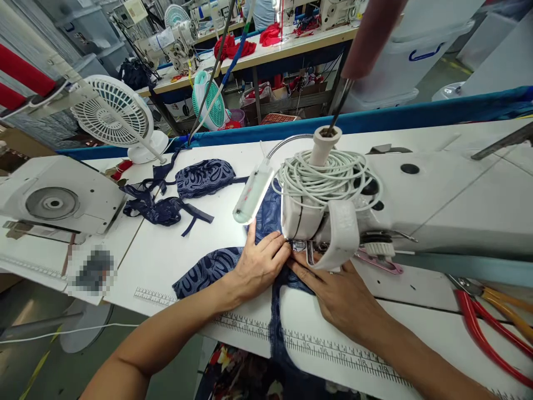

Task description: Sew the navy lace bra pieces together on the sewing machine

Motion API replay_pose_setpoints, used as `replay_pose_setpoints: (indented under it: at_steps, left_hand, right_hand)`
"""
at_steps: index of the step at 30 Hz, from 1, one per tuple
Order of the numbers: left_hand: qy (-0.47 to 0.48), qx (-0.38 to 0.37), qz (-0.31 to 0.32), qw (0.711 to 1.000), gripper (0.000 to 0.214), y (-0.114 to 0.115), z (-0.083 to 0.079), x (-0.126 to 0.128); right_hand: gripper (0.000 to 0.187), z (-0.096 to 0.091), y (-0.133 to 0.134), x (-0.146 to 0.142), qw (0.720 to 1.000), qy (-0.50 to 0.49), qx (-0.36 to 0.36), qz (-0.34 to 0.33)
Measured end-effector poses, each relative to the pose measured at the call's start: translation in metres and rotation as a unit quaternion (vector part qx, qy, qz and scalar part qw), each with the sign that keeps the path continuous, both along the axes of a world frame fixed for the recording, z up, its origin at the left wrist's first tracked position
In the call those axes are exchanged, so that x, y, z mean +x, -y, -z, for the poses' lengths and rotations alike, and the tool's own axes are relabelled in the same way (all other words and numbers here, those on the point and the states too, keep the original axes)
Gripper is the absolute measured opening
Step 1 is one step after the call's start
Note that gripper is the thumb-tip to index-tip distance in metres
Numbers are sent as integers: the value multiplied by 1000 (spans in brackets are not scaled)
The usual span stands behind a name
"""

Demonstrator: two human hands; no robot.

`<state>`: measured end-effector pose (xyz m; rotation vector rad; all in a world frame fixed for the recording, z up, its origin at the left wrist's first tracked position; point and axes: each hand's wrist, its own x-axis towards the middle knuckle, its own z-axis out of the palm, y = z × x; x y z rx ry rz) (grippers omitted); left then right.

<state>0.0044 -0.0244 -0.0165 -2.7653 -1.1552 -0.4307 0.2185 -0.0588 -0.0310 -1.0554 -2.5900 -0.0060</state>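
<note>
Navy lace garment (pixel 270 214) lies under the head of a white sewing machine (pixel 306 216), with a patterned part (pixel 210 271) spread to the left and a strip (pixel 277 322) hanging over the table's front edge. My left hand (pixel 260 264) is on the lace just left of the needle area, its fingers bent and gripping the cloth, one finger pointing up. From the right, my right hand (pixel 339 289) holds the lace close to the presser foot; some of its fingertips are hidden behind the machine's white guard (pixel 343 236). The stitching point itself is mostly covered.
More navy lace pieces (pixel 206 178) lie at the back left. A lamp tube (pixel 252 191) hangs beside the machine head. Red-handled scissors (pixel 478 316) rest at right. A white fan (pixel 112 108) and another machine (pixel 58 194) stand left. A printed ruler (pixel 333 347) runs along the front.
</note>
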Motion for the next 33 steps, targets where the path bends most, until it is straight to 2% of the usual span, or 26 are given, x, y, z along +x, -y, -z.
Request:
replay_pose_setpoints:
  at_steps: [2,5,7,11,15,21,28,33]
  left_hand:
    - [-3,8,-13,1000,25,3,-4,-3]
    - [14,61,-50,997,25,10,-9,-9]
    - [15,80,-39,996,23,12,-11,-12]
    - [10,66,29,997,21,7,-10,-12]
    - [48,55,28,997,16,2,-11,-11]
    - [83,13,43,996,15,9,-13,-10]
    - [15,-28,40,999,24,5,-6,-10]
    - [17,-12,34,999,22,-5,-14,-3]
  right_hand:
    - [62,-2,0,0,1000,7,-5,-1]
    - [71,-5,2,-2,1000,13,3,-2]
    - [69,-8,3,-3,1000,5,13,-6]
    - [56,-10,6,-5,999,-50,8,-19]
    - [57,-11,8,-3,996,-86,-3,-34]
    - [58,-9,8,-1,995,-88,-8,-42]
    - [62,-2,10,3,998,-63,7,-27]
    - [64,-2,3,2,999,-26,16,-17]
